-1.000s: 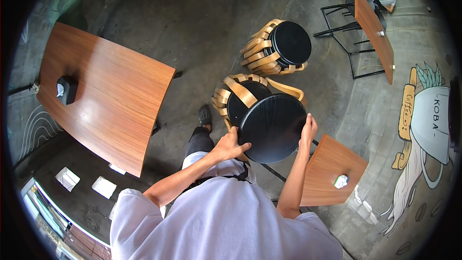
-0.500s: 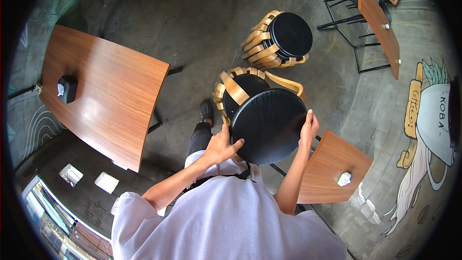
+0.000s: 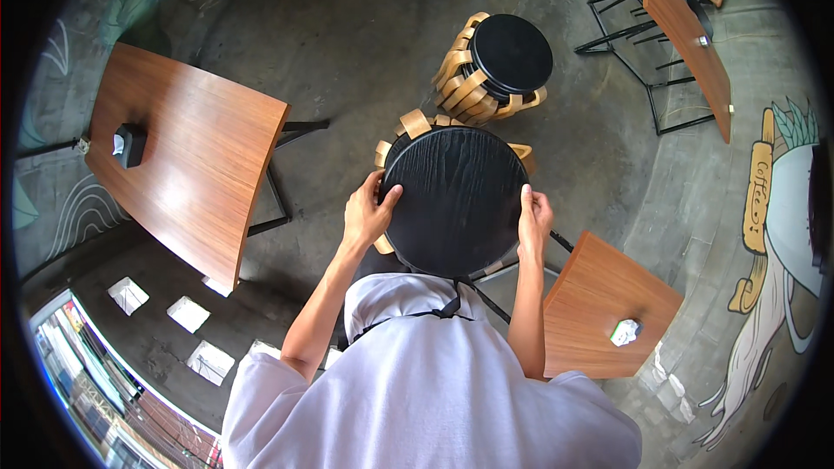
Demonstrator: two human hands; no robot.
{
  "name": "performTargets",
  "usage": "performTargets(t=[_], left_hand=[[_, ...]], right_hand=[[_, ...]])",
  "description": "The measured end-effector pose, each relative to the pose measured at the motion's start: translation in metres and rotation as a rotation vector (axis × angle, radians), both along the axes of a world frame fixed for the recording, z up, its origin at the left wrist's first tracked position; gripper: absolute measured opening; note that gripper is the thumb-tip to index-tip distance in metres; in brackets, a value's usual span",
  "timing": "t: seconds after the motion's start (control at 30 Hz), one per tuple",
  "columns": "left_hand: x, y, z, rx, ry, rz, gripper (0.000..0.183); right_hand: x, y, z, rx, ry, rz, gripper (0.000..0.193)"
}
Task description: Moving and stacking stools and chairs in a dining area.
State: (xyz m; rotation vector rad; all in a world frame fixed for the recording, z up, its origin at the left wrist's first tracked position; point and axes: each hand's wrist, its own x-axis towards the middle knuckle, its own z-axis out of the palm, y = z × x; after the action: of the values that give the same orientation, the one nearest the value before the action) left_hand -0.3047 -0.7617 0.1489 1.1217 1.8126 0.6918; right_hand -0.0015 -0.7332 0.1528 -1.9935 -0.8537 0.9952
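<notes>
Concrete floor [image 3: 347, 52], hands [image 3: 365, 213] gripping stool [image 3: 456, 200] rim

The stool [image 3: 456, 200] was right in front of the person, in the middle. The left hand [image 3: 365, 213] was on its left edge and the right hand [image 3: 533, 221] was on its right edge. More stool legs showed under it, behind its far rim. A second stack [image 3: 499, 65] stood on the floor [image 3: 347, 43] behind the stool, a bit to the right and near it. A long table [image 3: 187, 156] stood to the left, well apart, with a small box [image 3: 130, 143] on its far end. A small table [image 3: 604, 304] was close on the right, with a crumpled paper [image 3: 624, 332] on it. Another table [image 3: 686, 30] stood far off to the right, behind the stack.
</notes>
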Motion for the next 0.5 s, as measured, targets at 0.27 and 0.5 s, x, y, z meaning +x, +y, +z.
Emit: performTargets(t=[0.27,0.5], left_hand=[[0.022,0.034,-0.009,0.085,-0.024,0.118,0.052],[0.045,0.035,0.004,0.081,0.029,0.081,0.053]], right_hand=[[0.016,-0.017,-0.015,0.053,0.05,0.034,0.04],[0.043,-0.016,-0.025,0.036,0.078,0.012,0.039]])
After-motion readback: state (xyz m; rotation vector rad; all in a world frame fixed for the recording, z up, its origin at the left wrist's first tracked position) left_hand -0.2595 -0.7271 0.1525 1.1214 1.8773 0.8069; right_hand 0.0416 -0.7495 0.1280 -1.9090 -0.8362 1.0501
